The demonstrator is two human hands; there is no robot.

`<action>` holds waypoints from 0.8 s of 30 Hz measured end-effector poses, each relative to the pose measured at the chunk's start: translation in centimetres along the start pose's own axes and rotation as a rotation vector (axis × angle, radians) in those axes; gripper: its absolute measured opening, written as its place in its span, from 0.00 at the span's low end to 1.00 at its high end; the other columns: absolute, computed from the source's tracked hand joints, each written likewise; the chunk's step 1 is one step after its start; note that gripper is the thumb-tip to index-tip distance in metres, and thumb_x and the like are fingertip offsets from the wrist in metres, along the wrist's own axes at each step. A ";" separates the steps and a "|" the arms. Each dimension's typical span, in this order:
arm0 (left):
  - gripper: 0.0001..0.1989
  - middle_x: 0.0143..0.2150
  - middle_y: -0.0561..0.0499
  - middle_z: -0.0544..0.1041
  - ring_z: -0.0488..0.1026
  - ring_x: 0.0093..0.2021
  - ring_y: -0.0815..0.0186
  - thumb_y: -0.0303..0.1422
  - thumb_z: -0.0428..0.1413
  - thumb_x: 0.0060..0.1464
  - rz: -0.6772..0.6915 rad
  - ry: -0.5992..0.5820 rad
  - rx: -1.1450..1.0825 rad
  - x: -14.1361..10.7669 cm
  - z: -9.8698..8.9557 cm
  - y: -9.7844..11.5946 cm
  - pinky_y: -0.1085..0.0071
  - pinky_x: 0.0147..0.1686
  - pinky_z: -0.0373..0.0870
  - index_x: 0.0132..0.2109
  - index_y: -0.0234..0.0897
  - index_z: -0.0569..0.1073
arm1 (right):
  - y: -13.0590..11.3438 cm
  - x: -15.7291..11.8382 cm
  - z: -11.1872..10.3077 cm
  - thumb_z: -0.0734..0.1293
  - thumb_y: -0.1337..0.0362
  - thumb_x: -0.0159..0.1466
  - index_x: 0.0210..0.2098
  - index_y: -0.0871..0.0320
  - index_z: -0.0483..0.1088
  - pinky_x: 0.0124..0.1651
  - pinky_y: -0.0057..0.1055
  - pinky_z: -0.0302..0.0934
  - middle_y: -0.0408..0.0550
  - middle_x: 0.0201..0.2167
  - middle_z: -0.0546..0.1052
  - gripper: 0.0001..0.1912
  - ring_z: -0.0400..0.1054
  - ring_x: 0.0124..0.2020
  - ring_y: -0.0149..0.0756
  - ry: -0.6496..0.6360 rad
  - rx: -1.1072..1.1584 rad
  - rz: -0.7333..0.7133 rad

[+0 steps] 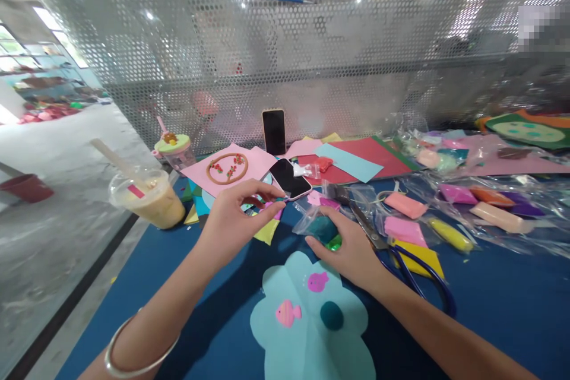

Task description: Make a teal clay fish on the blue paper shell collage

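A scalloped sheet of pale blue paper (305, 356), creased by folds, lies on the dark blue worktop (222, 320). On it are a striped pink fish (286, 313), a magenta fish (317, 282) and a round, smooth teal disc (332, 315). By the sheet's far edge, the right hand (354, 246) has its grip clamped on a small clear plastic bag (304, 219), crinkled and glossy, with a teal lump (323, 227) inside. The left hand (238, 214) is near that bag, thumb and forefinger curled close to each other; whether its grip pinches anything, I cannot tell. Beyond it, a pink sheet (196, 172) bears a rope-like brown oval ring (227, 182) around red and green flower shapes (231, 171).

At left, a clear plastic cup (129, 191) holds a milky beige drink (167, 214) and a wide straw (111, 154); behind it stands a green-lidded cup (173, 143). On the right, crinkly clear bags (547, 224) contain soft-looking blocks (503, 217) in magenta, orange, purple and peach. Blue-handled scissors (369, 227) lie beside the right hand
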State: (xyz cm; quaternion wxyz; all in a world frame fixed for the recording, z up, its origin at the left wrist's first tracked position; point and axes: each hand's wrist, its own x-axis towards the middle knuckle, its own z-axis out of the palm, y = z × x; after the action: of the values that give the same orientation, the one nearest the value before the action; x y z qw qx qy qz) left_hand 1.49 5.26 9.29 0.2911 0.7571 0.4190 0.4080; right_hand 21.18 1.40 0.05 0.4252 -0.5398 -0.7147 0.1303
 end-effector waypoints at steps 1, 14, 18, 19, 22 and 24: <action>0.04 0.32 0.51 0.78 0.74 0.33 0.65 0.33 0.61 0.49 -0.010 0.003 -0.022 0.1 -0.1 0.0 0.70 0.34 0.73 0.32 0.37 0.76 | 0.0 0.0 -0.1 0.64 0.57 0.60 0.47 0.56 0.65 0.46 0.40 0.66 0.52 0.45 0.76 0.18 0.71 0.47 0.46 -0.006 0.021 0.013; 0.06 0.31 0.50 0.76 0.73 0.31 0.68 0.32 0.62 0.46 -0.096 -0.159 -0.148 0.0 0.7 -1.1 0.71 0.33 0.74 0.29 0.34 0.73 | 0.5 0.5 -0.3 0.61 0.53 0.63 0.40 0.55 0.68 0.41 0.34 0.65 0.47 0.36 0.76 0.13 0.70 0.39 0.40 0.023 0.228 0.144; 0.10 0.27 0.53 0.72 0.70 0.28 0.70 0.32 0.62 0.45 -0.096 -0.170 -0.124 -0.1 1.1 -1.2 0.72 0.33 0.73 0.26 0.34 0.69 | 0.7 0.6 -0.2 0.61 0.54 0.64 0.36 0.55 0.69 0.34 0.30 0.64 0.45 0.30 0.75 0.12 0.69 0.32 0.37 0.034 0.248 0.138; 0.10 0.27 0.53 0.72 0.70 0.28 0.70 0.31 0.62 0.45 -0.101 -0.167 -0.117 -0.1 1.1 -1.2 0.72 0.33 0.73 0.25 0.34 0.68 | 0.8 0.6 -0.2 0.61 0.54 0.64 0.35 0.55 0.69 0.30 0.29 0.62 0.44 0.28 0.74 0.12 0.68 0.29 0.35 0.034 0.236 0.150; 0.08 0.28 0.53 0.73 0.70 0.29 0.70 0.31 0.63 0.44 -0.079 -0.144 -0.109 -0.2 1.3 -1.2 0.72 0.33 0.73 0.28 0.35 0.70 | 0.7 0.5 -0.2 0.61 0.55 0.63 0.34 0.55 0.69 0.27 0.29 0.60 0.43 0.26 0.73 0.11 0.65 0.26 0.34 0.041 0.230 0.164; 0.06 0.29 0.52 0.75 0.71 0.29 0.69 0.31 0.63 0.45 -0.073 -0.137 -0.094 -0.2 1.3 -1.2 0.71 0.33 0.72 0.30 0.35 0.73 | 0.6 0.5 -0.3 0.62 0.56 0.63 0.36 0.55 0.69 0.30 0.30 0.61 0.44 0.29 0.74 0.11 0.67 0.29 0.35 0.046 0.265 0.169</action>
State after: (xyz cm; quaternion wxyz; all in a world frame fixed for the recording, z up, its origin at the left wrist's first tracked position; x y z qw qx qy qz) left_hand 2.09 5.55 7.59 0.3688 0.7529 0.4061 0.3636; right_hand 21.79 2.03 0.05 0.4964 -0.5401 -0.6333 0.2468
